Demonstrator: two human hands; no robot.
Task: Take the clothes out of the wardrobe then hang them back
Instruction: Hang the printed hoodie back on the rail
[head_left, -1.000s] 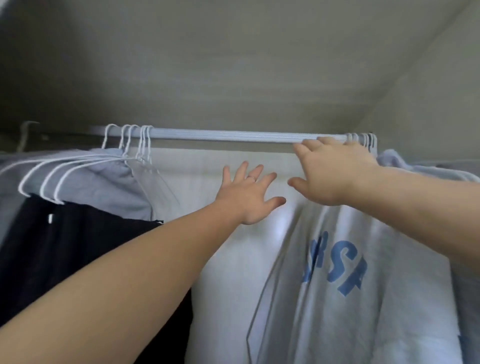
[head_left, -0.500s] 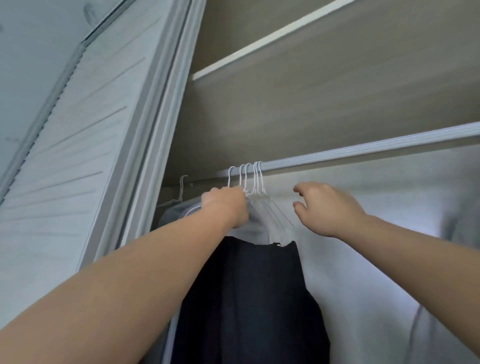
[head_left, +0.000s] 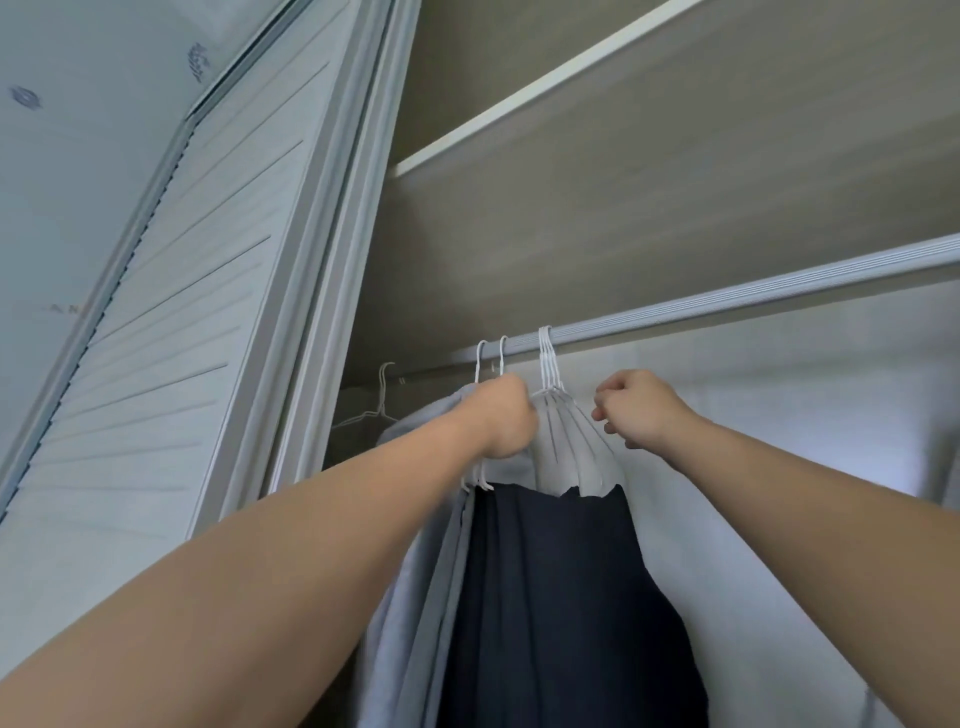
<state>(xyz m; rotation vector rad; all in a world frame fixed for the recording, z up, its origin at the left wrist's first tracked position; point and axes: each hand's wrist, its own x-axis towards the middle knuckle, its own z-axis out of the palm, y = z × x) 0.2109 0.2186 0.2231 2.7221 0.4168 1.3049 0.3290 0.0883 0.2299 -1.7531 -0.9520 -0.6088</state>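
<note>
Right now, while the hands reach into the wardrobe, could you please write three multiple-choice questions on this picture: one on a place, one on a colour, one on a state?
1. The empty hanger hangs:
A) left of the left hand
B) on a chair
C) on a door knob

2. The garment below the grey fabric is:
A) red
B) dark, near black
C) yellow

3. The bunched hooks are:
A) over the rail
B) lifted off it
C) lying on the floor

Answers:
1 A, its bare wire shows at the rail's far left end, past the left hand.
2 B, the cloth between the arms is very dark.
3 A, the hooks curl over the top of the rail.
</note>
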